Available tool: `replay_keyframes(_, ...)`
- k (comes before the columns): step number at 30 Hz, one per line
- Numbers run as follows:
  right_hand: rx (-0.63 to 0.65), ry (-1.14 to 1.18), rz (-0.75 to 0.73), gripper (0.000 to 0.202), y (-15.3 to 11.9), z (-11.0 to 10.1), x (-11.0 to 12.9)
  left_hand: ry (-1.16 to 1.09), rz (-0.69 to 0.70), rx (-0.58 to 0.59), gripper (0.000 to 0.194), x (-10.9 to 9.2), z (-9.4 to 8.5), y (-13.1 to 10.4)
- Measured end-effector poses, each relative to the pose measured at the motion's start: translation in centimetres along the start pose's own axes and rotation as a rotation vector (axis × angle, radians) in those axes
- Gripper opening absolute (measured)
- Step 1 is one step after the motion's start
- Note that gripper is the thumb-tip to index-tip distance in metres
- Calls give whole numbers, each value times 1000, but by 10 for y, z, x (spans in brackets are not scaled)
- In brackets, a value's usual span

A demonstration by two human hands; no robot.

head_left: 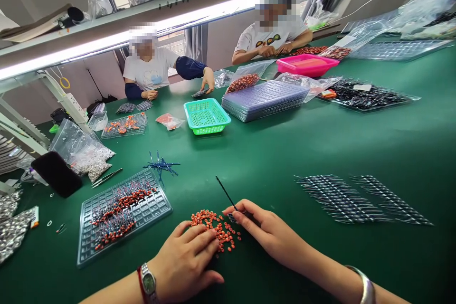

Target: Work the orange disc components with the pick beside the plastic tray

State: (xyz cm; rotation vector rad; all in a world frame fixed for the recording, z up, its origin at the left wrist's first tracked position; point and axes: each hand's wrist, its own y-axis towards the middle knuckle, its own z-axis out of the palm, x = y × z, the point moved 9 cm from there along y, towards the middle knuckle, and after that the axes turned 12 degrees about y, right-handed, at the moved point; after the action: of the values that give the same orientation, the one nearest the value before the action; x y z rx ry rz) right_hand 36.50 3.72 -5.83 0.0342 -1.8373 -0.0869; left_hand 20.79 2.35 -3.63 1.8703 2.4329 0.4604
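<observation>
My left hand (190, 259) lies palm down with its fingers stretched over a pile of small orange ring-like pieces (223, 232), touching its near left side. Just right of the pile, my right hand (263, 225) pinches a thin black stick (225, 190) that points up and left. More dark material shows under those fingers, but I cannot make out what it is. Left of my hands, a clear compartment tray (160, 204) carries rows of thin-wired parts with orange ends (121, 209). Blue strips (161, 165) lie in a loose heap behind the tray.
Dark wired strips (331, 199) lie in rows at right. A green basket (207, 116) and stacked plastic trays (263, 99) stand mid-table. Left are a phone (56, 174), tweezers (107, 177) and filled bags (89, 152). Two people (153, 69) work across the table beneath a long lamp.
</observation>
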Motion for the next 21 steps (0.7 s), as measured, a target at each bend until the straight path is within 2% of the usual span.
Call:
replay_keyframes(2,1,4,-5,35,2,2,-1,-5,-22,-4,50,3,1,6)
replay_keyframes(6,-16,1,-16,38,2,3,-4,-11,-104,-1,29,14,6,29)
replay_keyframes(11,-48,-16,-28,39,-1,-1,-10,-40,-59,33,28,17,17,53)
replay_keyframes(15,-84,-46,-49,34,-1,-6,-11,-54,-57,67,31,19,22,52)
replay_keyframes(21,-139,-154,-97,27,4,-17,-6,-63,-110,111,42,27,20,35)
